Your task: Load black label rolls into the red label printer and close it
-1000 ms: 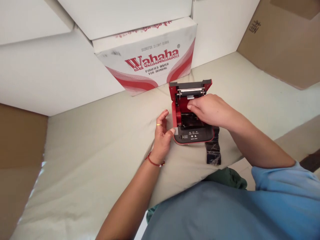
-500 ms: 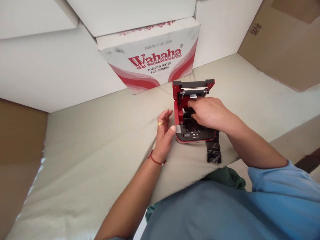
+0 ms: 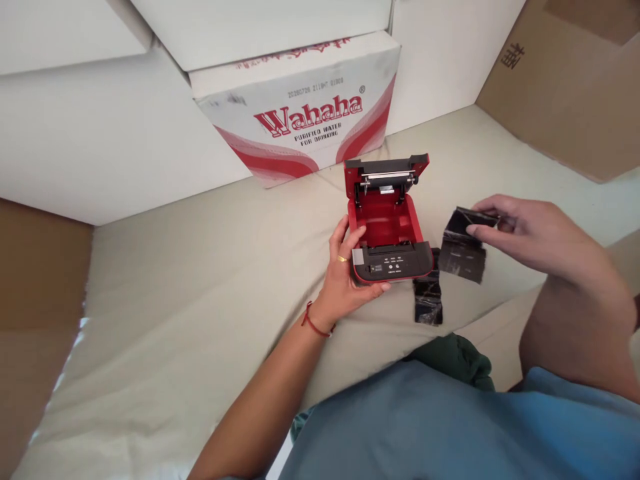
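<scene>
A small red and black label printer [image 3: 391, 261] stands on the cloth with its lid [image 3: 387, 167] raised and its red inside bare. My left hand [image 3: 343, 283] grips its left side, thumb along the front edge and fingers at the left wall. To the right of the printer, my right hand [image 3: 520, 230] pinches a creased piece of shiny black plastic film [image 3: 463, 257], which hangs down from the fingers. Another black film strip [image 3: 428, 300] lies by the printer's front right corner, partly hidden by it.
A beige cloth [image 3: 200, 300] covers the surface. Behind the printer stands a white and red water carton [image 3: 310, 120], with white boxes [image 3: 140, 133] around it. Brown cardboard boxes flank the surface at the right [image 3: 570, 93] and left [image 3: 43, 320].
My right hand has come out of the printer and moved right, bringing the black film with it. My left hand has closed onto the printer's left side.
</scene>
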{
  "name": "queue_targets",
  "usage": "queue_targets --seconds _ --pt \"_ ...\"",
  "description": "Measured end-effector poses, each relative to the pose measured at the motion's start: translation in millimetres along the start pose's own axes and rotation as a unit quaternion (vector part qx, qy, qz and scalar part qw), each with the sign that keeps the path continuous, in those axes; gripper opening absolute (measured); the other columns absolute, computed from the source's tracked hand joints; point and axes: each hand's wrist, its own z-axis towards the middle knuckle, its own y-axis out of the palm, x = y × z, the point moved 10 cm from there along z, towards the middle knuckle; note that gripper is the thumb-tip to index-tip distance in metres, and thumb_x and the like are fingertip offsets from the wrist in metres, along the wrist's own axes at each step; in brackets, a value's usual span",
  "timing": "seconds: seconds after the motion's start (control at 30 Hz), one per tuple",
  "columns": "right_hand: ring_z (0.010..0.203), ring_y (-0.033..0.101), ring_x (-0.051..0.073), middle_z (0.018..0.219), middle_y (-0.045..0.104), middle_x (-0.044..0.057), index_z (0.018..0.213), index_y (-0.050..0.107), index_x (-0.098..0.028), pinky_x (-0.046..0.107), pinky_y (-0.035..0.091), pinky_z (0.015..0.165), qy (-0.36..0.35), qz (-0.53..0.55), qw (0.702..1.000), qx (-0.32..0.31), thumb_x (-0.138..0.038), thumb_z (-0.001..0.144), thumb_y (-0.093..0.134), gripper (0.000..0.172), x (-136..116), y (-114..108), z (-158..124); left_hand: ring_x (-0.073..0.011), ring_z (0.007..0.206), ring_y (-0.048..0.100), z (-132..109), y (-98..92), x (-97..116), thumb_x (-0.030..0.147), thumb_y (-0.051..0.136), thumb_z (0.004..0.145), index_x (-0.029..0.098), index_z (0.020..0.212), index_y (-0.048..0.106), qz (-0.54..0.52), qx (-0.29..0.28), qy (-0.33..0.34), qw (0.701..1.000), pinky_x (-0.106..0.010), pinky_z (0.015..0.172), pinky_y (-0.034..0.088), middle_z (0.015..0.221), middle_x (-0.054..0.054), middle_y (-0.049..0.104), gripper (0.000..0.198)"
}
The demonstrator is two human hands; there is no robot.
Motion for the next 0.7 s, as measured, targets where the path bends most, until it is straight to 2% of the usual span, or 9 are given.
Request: queue_targets --seconds 0.07,0.1,0.17,0.27,0.33,0.43,0.5,0.57,0.7 --pt "0.066 0.066 0.027 0.077 0.074 0.01 0.114 0.077 -0.029 0.044 0.048 0.063 0.055 -0.088 0.994 -0.025 -0.054 0.095 0.068 0.033 44 11 1 -0.0432 0.169 0.026 0 0.0 2 0.075 0.083 0.082 0.033 0.161 0.044 0.015 0.012 -0.001 1.0 -0.067 0.132 0.037 0.177 -0.018 0.023 0.097" --pt "0.072 0.07 0.031 0.082 0.076 0.013 0.116 0.077 -0.027 0.046 0.05 0.065 0.079 -0.128 0.988 -0.034 -0.051 0.095 0.067 0.033 62 19 1 -0.0429 0.168 0.029 -1 -0.7 3 0.074 0.083 0.082 0.033 0.158 0.046 0.022 0.022 0.0 1.0 -0.066 0.13 0.042 0.174 -0.018 0.026 0.094" --pt "0.093 0.075 0.039 0.108 0.081 0.019 0.124 0.077 -0.023 0.052 0.056 0.076 0.092 -0.175 0.98 -0.027 -0.045 0.097 0.062 0.038 79 33 0 -0.0423 0.163 0.037 -2 -2.3 5 0.073 0.085 0.081 0.032 0.152 0.051 0.038 0.043 0.001 0.998 -0.062 0.124 0.049 0.169 -0.018 0.032 0.089" --pt "0.123 0.073 0.041 0.147 0.07 0.019 0.134 0.075 -0.021 0.058 0.06 0.098 0.037 -0.129 0.989 0.061 -0.041 0.102 0.054 0.043 60 42 -6 -0.0412 0.156 0.045 -4 -4.1 8 0.072 0.087 0.079 0.031 0.147 0.054 0.072 0.066 0.002 0.995 -0.06 0.119 0.054 0.163 -0.017 0.036 0.086" --pt "0.126 0.073 0.035 0.147 0.071 0.015 0.132 0.076 -0.024 0.053 0.06 0.106 -0.026 -0.066 0.994 0.087 -0.04 0.105 0.052 0.039 34 49 -11 -0.0417 0.154 0.045 -6 -6.9 11 0.073 0.088 0.077 0.031 0.143 0.056 0.106 0.086 0.01 0.991 -0.063 0.122 0.051 0.159 -0.015 0.038 0.085" --pt "0.121 0.076 0.03 0.135 0.079 0.013 0.128 0.078 -0.022 0.048 0.06 0.106 -0.105 -0.029 0.994 -0.003 -0.033 0.107 0.047 0.039 4 80 -12 -0.0454 0.158 0.038 -7 -12.2 19 0.073 0.09 0.073 0.029 0.136 0.061 0.163 0.119 0.029 0.979 -0.072 0.13 0.036 0.154 -0.013 0.041 0.082" --pt "0.119 0.076 0.031 0.131 0.08 0.015 0.132 0.076 -0.018 0.048 0.06 0.104 -0.107 -0.036 0.992 -0.049 -0.03 0.108 0.043 0.042 1 97 -9 -0.0476 0.16 0.034 -7 -13.8 23 0.074 0.091 0.072 0.029 0.132 0.062 0.183 0.13 0.036 0.974 -0.075 0.133 0.029 0.152 -0.013 0.043 0.081" --pt "0.119 0.076 0.032 0.132 0.079 0.016 0.136 0.074 -0.017 0.048 0.059 0.104 -0.1 -0.042 0.992 -0.057 -0.032 0.109 0.045 0.043 3 104 -5 -0.0478 0.16 0.033 -7 -13.8 23 0.075 0.09 0.072 0.029 0.132 0.063 0.182 0.131 0.033 0.974 -0.075 0.132 0.03 0.151 -0.013 0.043 0.08" --pt "0.115 0.075 0.033 0.133 0.076 0.018 0.138 0.074 -0.018 0.049 0.06 0.1 -0.105 -0.048 0.989 -0.096 -0.036 0.104 0.055 0.042 6 104 -7 -0.0414 0.153 0.044 -9 -12.6 17 0.077 0.087 0.075 0.032 0.142 0.058 0.111 0.125 0.02 0.986 -0.067 0.127 0.042 0.154 -0.014 0.041 0.086"
